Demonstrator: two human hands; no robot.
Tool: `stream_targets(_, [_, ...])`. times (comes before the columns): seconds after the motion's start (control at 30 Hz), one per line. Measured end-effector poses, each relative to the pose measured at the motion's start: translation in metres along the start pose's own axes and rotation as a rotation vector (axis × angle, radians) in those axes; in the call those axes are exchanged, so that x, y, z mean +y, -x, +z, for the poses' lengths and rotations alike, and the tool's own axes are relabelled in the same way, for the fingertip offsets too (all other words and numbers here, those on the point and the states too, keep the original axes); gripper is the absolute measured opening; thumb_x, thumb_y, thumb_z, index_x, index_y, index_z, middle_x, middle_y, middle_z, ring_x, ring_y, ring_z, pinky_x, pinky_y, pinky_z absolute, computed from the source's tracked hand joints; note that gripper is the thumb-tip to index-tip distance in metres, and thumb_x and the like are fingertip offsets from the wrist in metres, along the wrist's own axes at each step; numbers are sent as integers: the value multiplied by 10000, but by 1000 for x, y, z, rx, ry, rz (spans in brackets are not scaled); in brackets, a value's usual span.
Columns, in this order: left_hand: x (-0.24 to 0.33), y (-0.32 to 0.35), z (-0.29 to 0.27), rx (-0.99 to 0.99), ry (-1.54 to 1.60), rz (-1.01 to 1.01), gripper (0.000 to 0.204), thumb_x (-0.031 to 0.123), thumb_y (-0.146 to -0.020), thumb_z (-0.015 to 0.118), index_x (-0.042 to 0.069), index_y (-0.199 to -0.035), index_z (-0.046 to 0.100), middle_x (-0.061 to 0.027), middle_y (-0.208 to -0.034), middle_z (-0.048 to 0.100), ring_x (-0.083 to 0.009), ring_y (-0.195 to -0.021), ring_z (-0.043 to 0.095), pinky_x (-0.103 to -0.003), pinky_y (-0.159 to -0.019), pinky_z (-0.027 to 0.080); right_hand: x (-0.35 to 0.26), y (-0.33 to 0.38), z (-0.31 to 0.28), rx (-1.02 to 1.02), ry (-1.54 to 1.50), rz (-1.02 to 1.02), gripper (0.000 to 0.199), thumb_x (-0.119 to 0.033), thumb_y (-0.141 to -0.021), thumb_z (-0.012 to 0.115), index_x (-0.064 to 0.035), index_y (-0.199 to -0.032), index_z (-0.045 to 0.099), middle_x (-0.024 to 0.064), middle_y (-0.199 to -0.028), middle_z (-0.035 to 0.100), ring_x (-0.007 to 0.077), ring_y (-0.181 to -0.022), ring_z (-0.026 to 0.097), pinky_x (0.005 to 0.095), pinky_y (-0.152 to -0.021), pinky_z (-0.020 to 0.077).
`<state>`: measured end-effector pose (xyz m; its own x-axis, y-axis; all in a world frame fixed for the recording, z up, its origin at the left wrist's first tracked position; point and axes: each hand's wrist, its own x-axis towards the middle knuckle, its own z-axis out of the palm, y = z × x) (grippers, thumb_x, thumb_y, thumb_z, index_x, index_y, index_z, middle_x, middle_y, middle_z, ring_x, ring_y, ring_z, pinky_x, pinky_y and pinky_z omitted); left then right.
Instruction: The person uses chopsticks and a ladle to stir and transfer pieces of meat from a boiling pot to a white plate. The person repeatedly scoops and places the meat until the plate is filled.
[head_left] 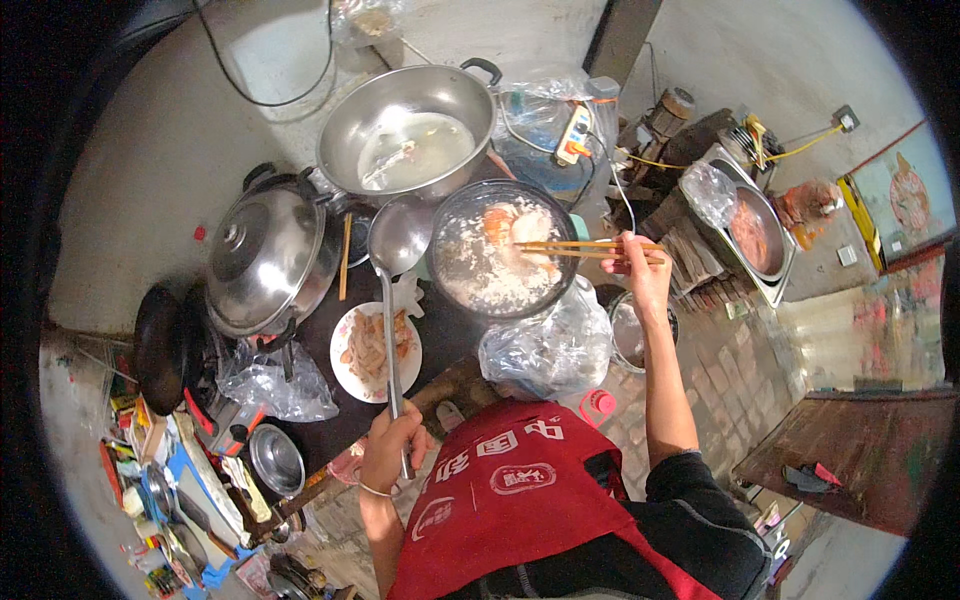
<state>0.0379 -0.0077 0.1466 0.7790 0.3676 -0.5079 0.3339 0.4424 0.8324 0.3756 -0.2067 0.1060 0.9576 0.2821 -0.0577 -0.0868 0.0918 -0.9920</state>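
Observation:
My left hand [392,446] is closed round the handle of a long metal ladle [400,240]. The ladle's round head is raised beside a dark-rimmed bowl [442,290]. Between the fingers of my right hand [641,270] is a pair of wooden chopsticks [592,250], reaching left over that bowl. Their tips touch pale, whitish-coated food [528,226] with an orange piece; white powdery or crumbly stuff covers much of the inside. Left of the bowl, partly behind the ladle handle, lies a white plate [342,372] of light-brown strips.
A large steel pan [333,150] of cloudy liquid stands at the back. Left is a lidded steel wok [265,270]. Plastic bags [550,345] bulge near my apron. A power strip [574,137] with cords hangs behind. At right, a metal basin [765,265] holds pink meat.

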Motion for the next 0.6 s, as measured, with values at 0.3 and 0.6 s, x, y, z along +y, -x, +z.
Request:
stream_targets(0.3, [10,-13,7,-87,-58,-27,174,195,-872,430,49,-777,435,-30,-438,417,-121,-382,404,-284,-593,440,13,8,-8,83,104,-215,217,-158,-878,583,48,-938,613,87,-819,637,141,-694,630,243,-641,508])
stream_targets(0.6, [7,-14,9,-64,-54,-57,172,198,-868,437,50,-779,437,-28,-435,421,-118,-378,403,-277,-581,434,37,37,33,-168,665,-722,73,-45,-806,613,25,-822,603,140,-818,614,281,-730,615,324,-647,496])
